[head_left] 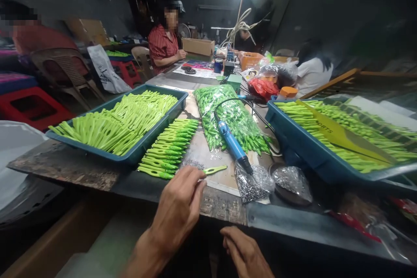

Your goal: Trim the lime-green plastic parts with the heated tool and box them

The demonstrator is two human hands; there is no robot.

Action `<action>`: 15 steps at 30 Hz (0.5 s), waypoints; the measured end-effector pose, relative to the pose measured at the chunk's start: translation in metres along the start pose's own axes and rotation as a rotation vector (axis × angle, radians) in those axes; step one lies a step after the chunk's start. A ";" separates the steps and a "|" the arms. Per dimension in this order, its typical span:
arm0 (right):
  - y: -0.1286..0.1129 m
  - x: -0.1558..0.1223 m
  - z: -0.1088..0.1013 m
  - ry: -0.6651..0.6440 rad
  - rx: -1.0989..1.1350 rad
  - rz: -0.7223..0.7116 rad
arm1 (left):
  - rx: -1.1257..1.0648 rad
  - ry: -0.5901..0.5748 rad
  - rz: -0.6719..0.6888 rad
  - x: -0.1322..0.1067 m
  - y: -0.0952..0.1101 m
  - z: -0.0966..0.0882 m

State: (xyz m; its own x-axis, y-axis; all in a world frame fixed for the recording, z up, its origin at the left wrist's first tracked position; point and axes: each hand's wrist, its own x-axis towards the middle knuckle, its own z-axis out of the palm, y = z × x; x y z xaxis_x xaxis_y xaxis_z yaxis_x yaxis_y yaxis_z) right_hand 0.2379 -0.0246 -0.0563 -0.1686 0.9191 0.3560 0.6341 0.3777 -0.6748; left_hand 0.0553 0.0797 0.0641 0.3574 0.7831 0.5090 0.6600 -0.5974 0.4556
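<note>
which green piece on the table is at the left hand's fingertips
The lone piece with one end toward the blue tool; the row to its left is packed side by side.

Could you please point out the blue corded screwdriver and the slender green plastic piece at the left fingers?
Blue corded screwdriver [233,142], head view: barrel.
Slender green plastic piece [219,168], head view: right end.

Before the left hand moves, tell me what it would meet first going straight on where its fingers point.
Most likely the single lime-green plastic piece right at the fingertips of the left hand; the fingers hide its near end, so they may already touch it.
</note>
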 end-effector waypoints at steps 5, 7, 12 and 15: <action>0.028 -0.020 0.031 0.207 -0.280 -0.200 | 0.303 -0.298 -0.048 0.028 -0.037 0.062; 0.033 -0.016 0.035 0.123 -0.341 -0.249 | 0.327 -0.319 -0.053 0.028 -0.044 0.078; 0.051 -0.014 0.032 -0.071 -0.421 -0.371 | 0.373 -0.350 -0.056 0.024 -0.034 0.084; 0.072 -0.026 0.031 -0.132 -0.444 -0.425 | 0.382 -0.340 -0.043 0.013 -0.028 0.068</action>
State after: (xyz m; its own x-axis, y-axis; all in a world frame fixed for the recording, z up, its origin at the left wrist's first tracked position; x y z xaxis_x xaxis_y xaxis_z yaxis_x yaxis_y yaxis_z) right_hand 0.2649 -0.0181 -0.1341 -0.5481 0.7160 0.4324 0.7396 0.6563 -0.1492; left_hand 0.0864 0.1185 0.0078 0.4773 0.8555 0.2006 0.8506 -0.5071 0.1388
